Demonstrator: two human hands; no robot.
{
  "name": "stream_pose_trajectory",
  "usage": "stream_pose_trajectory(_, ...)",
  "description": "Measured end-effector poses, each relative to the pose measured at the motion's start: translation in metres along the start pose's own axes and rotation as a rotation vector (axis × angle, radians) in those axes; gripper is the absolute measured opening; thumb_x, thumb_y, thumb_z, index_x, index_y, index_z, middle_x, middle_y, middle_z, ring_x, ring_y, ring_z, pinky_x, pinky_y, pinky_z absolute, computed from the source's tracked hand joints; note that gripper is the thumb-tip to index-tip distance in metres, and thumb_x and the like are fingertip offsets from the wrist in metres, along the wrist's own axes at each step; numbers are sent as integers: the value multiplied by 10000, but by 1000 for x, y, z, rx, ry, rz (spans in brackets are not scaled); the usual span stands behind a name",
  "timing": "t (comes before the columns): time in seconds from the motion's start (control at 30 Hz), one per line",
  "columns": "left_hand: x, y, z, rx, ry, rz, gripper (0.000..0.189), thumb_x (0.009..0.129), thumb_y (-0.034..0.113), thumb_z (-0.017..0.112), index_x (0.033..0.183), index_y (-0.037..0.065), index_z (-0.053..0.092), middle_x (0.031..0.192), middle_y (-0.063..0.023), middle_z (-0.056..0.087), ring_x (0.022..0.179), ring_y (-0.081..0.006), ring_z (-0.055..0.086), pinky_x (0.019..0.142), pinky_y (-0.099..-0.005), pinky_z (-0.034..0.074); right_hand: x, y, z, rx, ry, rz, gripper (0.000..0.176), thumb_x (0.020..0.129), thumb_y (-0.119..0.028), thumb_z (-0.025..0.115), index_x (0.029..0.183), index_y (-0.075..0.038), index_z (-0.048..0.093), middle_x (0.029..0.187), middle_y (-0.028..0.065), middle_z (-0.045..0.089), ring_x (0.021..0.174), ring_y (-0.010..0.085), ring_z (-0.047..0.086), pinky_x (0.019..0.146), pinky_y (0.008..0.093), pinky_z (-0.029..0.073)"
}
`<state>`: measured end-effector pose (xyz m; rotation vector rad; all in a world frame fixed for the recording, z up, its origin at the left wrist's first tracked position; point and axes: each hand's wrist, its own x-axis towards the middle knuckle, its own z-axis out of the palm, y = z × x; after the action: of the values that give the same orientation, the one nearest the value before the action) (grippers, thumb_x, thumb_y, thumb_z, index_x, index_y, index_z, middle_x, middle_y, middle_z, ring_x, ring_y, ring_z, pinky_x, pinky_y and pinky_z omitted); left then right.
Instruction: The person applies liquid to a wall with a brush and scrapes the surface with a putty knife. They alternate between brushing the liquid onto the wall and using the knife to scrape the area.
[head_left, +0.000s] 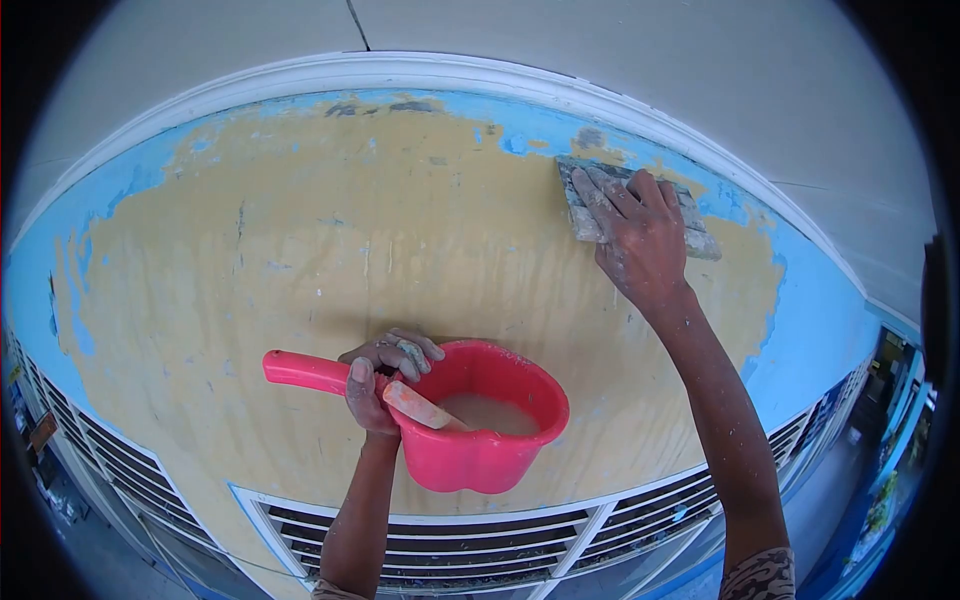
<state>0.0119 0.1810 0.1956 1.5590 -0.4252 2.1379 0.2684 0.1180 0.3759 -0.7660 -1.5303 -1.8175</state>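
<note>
My left hand [385, 375] is closed round a pink-red plastic dipper [475, 465], where its handle [305, 370] meets the bowl. Pale, creamy liquid [490, 412] lies in the bottom of the bowl. A flat stick-like tool [425, 408], orange and whitish, leans over the rim by my left thumb, its lower end in the liquid. Up at the right, my right hand [640, 235] grips a flat rectangular scraper [703, 243] caked with grey, its face against the wall. Dried grey residue coats the fingers of both hands.
The wall [300, 230] is streaky tan with scratched patches, edged by light blue paint [130, 180]. White moulding [450, 70] runs below the grey ceiling [600, 40]. Louvred windows [430, 550] line the bottom, and a walkway [835, 500] shows at the right.
</note>
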Motion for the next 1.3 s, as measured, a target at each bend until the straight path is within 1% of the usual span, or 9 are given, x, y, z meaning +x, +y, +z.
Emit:
stream_pose_trajectory(0.07, -3, 0, 2, -38, 65, -7, 646, 969, 475, 419, 590, -31, 550, 628, -163, 553, 675, -348, 611, 676, -446, 510, -1, -4, 2, 4, -58, 23, 766, 550, 5, 716, 1297, -147, 650, 1121, 21, 667, 930, 261, 542, 846, 377, 504)
stream_pose_trajectory(0.13, -3, -1, 2, -50, 65, -2, 650, 969, 479, 421, 595, -35, 558, 628, -164, 553, 683, -345, 614, 676, -445, 517, 0, -7, 0, 23, -125, 21, 673, 664, -70, 742, 1324, -115, 619, 1152, 46, 610, 1024, 265, 544, 835, 398, 502)
stream_pose_trajectory(0.37, -8, -7, -6, -55, 10, 48, 666, 969, 496, 407, 606, -37, 570, 637, -169, 557, 700, -348, 618, 675, -439, 525, 6, -15, -1, -59, -146, -15, 605, 709, -56, 727, 1305, -85, 631, 1167, 53, 607, 1073, 276, 546, 874, 403, 493)
stream_pose_trajectory(0.47, -8, -7, -5, -50, 15, 51, 673, 965, 504, 407, 600, -39, 565, 634, -171, 556, 700, -349, 619, 671, -436, 522, 6, -24, 2, -111, -108, 50, 582, 704, -45, 729, 1279, -78, 648, 1140, 53, 627, 1072, 278, 549, 885, 413, 491)
stream_pose_trajectory(0.53, -10, -5, -4, -51, 27, 43, 675, 962, 506, 408, 597, -40, 563, 630, -172, 554, 699, -350, 620, 670, -435, 521, 0, -25, 13, 49, -7, 114, 574, 701, -35, 729, 1269, -77, 653, 1124, 55, 642, 1069, 283, 553, 887, 423, 489)
stream_pose_trajectory(0.67, -7, -3, -5, -23, 20, 31, 675, 957, 506, 406, 591, -40, 560, 626, -173, 554, 701, -351, 621, 670, -437, 519, -4, -25, 16, 77, 15, 125, 584, 693, -29, 729, 1270, -81, 652, 1135, 56, 638, 1059, 286, 554, 889, 423, 489)
stream_pose_trajectory(0.87, -7, -2, -1, -28, 34, 25, 667, 945, 504, 412, 589, -40, 562, 622, -175, 555, 692, -354, 619, 658, -431, 513, 12, -22, 17, 18, 7, 101, 608, 657, -61, 756, 1257, -82, 660, 1130, 48, 647, 1014, 267, 548, 866, 402, 503)
stream_pose_trajectory(0.93, -8, -1, -2, -24, 56, 17, 666, 939, 505, 414, 588, -40, 563, 618, -175, 554, 690, -356, 618, 657, -431, 514, 11, -27, 13, 67, 35, 117, 668, 574, -9, 729, 1233, -113, 686, 1098, 41, 681, 922, 266, 558, 849, 377, 523)
stream_pose_trajectory(1.3, -8, 1, -5, 6, 25, 5, 669, 921, 511, 423, 580, -46, 566, 610, -176, 548, 692, -360, 617, 651, -431, 516, 7, -17, 17, 96, 79, -15, 709, 541, -13, 734, 1238, -129, 686, 1048, 30, 680, 936, 253, 570, 819, 368, 538)
